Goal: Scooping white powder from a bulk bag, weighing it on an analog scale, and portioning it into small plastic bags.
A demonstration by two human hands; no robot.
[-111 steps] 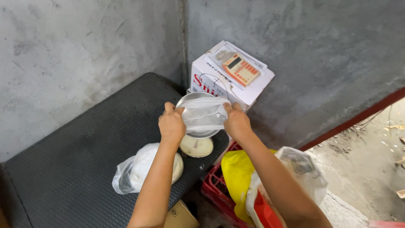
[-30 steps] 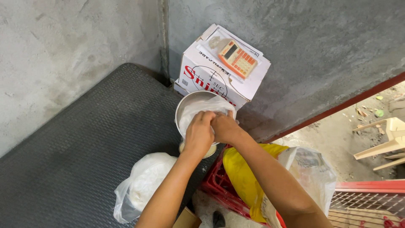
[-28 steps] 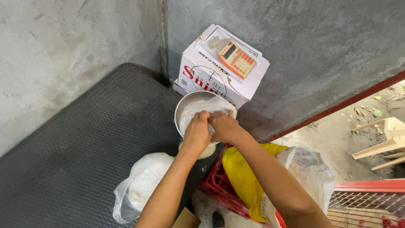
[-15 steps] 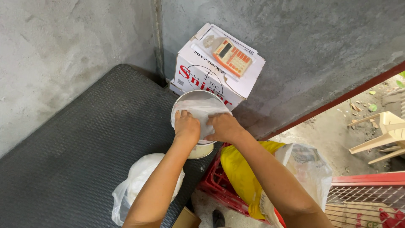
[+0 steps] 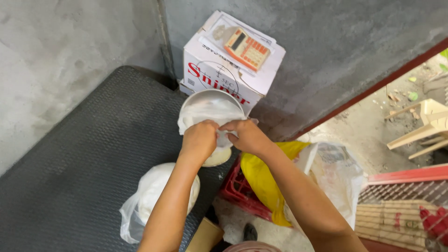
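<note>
From the head camera, I am reaching both forearms forward and bringing my hands together just in front of the white cardboard box. My left hand is curling its fingers shut, pinching the near edge of the thin clear plastic bag. My right hand is pinching the same edge beside it, knuckles up. The bag is lying over one round metal bowl, which is touching the box's front face. One pale round lump, possibly dough, is peeking out below my hands. I am counting one calculator on top of the box, one tied white plastic bag well below it on the black mat, one red crate and one yellow bag.
</note>
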